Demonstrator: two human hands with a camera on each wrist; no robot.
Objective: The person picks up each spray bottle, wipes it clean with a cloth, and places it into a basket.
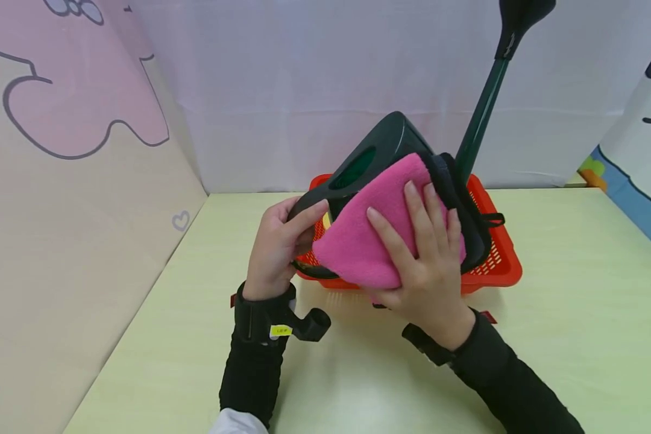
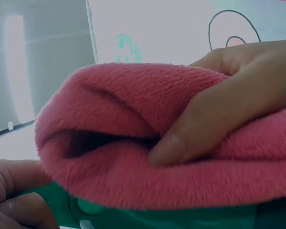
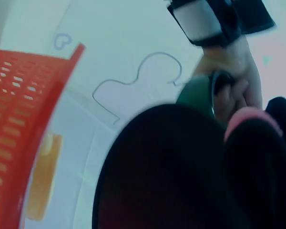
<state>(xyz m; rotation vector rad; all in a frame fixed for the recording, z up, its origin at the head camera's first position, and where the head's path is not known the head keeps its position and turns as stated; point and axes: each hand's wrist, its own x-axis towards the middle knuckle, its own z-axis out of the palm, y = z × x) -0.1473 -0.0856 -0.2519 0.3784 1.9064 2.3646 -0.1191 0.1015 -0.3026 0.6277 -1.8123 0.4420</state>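
My left hand (image 1: 273, 247) grips the lower end of a dark green appliance (image 1: 382, 141), which has a loop-shaped handle and is tilted above the basket. My right hand (image 1: 425, 265) holds a folded plush pink cloth (image 1: 366, 235) against the appliance, fingers spread over its face. In the left wrist view, the right thumb presses into the fold of the pink cloth (image 2: 114, 95). Beside the cloth is a black padded piece (image 1: 469, 235) with a small strap loop; whether it joins the cloth cannot be told. Dark shapes fill much of the right wrist view.
Behind and beneath the appliance stands a red perforated basket (image 1: 501, 274) on the pale table (image 1: 168, 337). A dark green tube (image 1: 483, 114) with a flared black head rises at the right. White and cartoon-printed sheets (image 1: 304, 72) surround the table's back and sides.
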